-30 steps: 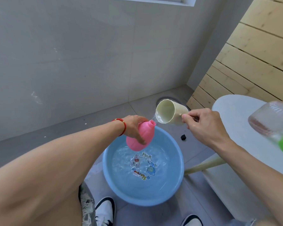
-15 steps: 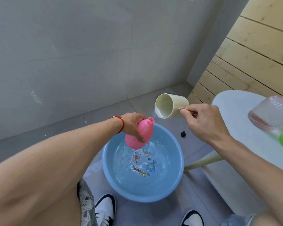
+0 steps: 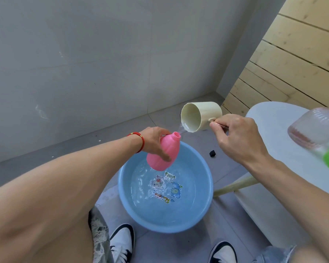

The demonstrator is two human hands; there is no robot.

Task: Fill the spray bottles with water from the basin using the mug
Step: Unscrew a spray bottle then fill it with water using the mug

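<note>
Nearest the camera, two black-and-white shoes (image 3: pixel 122 242) stand on the grey floor tiles at the near edge of the blue basin (image 3: pixel 205 204), which holds water over cartoon stickers on its bottom. Above the basin's far side, the left hand (image 3: pixel 153 143), a red cord bracelet (image 3: pixel 139 141) at its wrist, is wrapped around the body of the pink spray bottle (image 3: pixel 164 151), holding it tilted with its uncapped neck pointing up and right. The right hand (image 3: pixel 235 138) grips the handle of the cream mug (image 3: pixel 200 116), which is tipped on its side with its mouth toward the bottle; a thin stream of water runs from its rim to the bottle's neck. At right, a clear bottle (image 3: pixel 315 128) with a green part lies blurred over the white table (image 3: pixel 270 118). A small black object (image 3: pixel 212 153) lies on the floor beyond the basin.
</note>
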